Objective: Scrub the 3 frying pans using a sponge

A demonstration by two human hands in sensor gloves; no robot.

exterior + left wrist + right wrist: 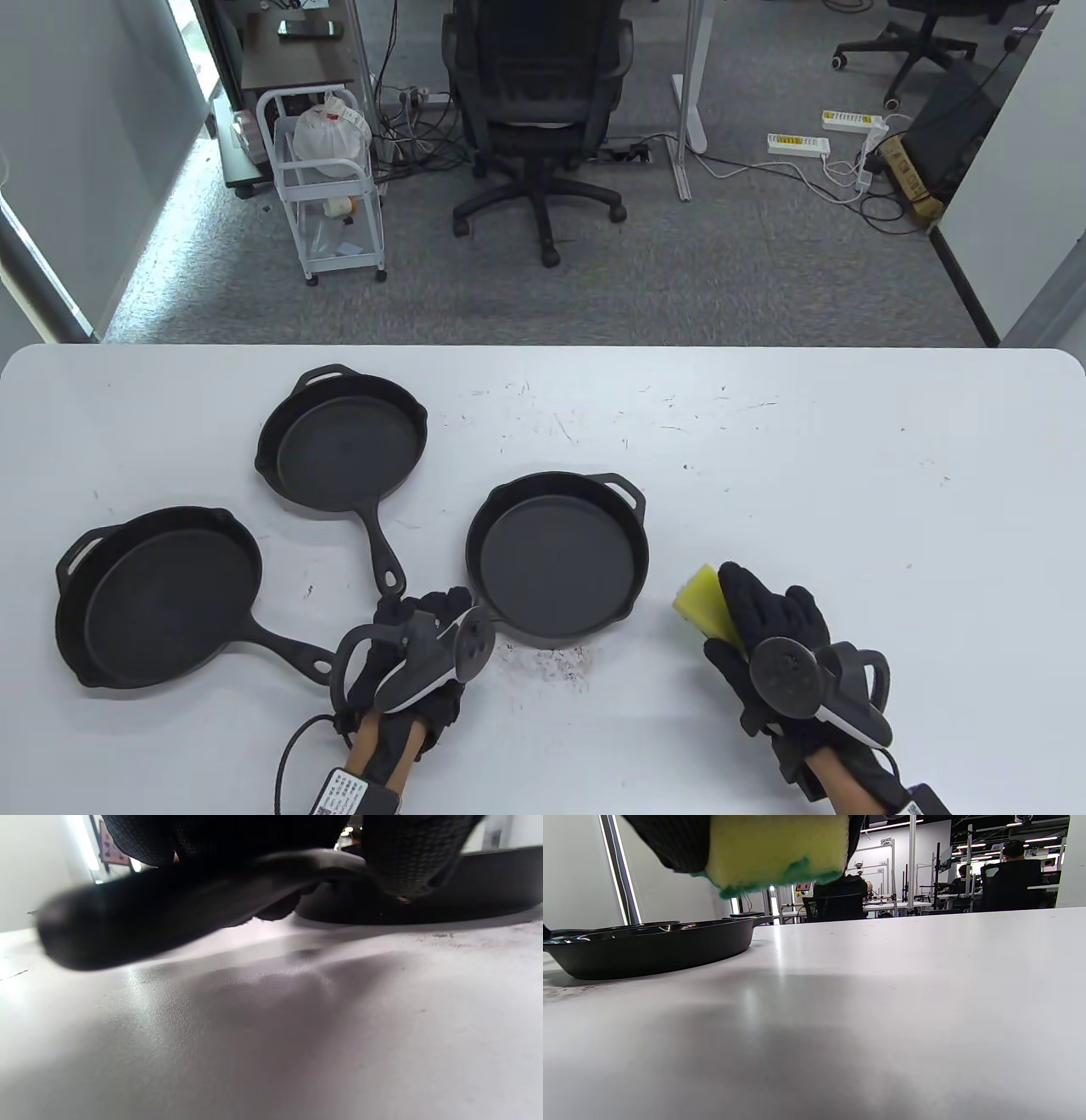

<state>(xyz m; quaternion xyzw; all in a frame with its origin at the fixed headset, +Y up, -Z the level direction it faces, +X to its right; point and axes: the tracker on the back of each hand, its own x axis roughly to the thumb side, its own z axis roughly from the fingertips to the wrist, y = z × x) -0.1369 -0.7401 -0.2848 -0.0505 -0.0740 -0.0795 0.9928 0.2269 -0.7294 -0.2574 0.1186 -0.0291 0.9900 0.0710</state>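
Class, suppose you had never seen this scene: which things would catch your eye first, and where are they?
Three black frying pans lie on the white table, two at the left and one near the middle. The bright yellow sponge stands out, held in the right hand, while the left hand grips the middle pan's handle.

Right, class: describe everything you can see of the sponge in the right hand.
The sponge is a yellow foam block with a green scrubbing layer on one face, seen fraying in the right wrist view. The right hand grips it, fingers curled over it, just right of the nearest pan. It is off the table and touches no pan.
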